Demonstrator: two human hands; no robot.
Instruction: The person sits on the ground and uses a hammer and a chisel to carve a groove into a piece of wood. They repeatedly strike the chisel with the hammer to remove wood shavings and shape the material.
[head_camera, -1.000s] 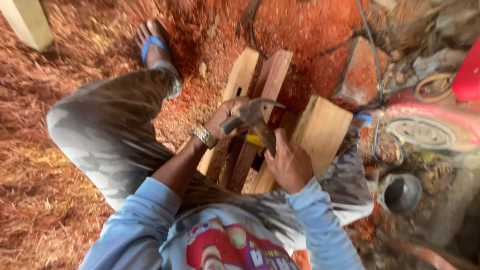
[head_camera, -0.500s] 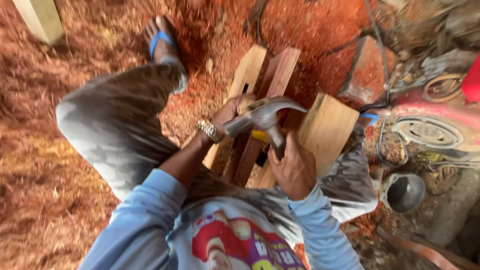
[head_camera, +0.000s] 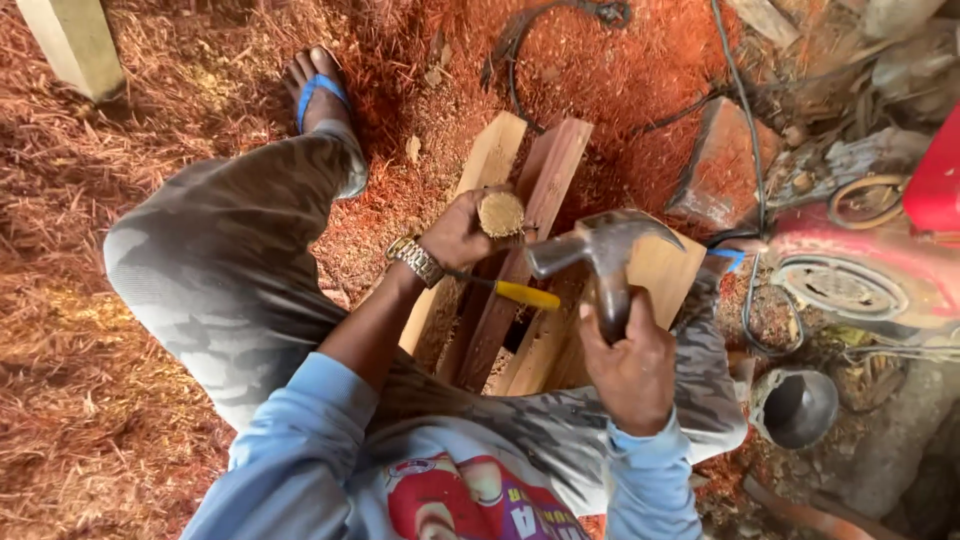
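Left hand (head_camera: 455, 235) fingers are curled tight around a short round wooden peg (head_camera: 500, 213), its pale cut end poking out just past the thumb, right above the reddish plank (head_camera: 525, 250), with a yellow-handled tool (head_camera: 520, 293) running under the wrist. Right hand (head_camera: 630, 365) is clenched on the handle of a claw hammer (head_camera: 600, 245), steel head up just right of the peg and apart from it. Pale boards (head_camera: 480, 175) lie on red sawdust (head_camera: 620, 90) between the knees.
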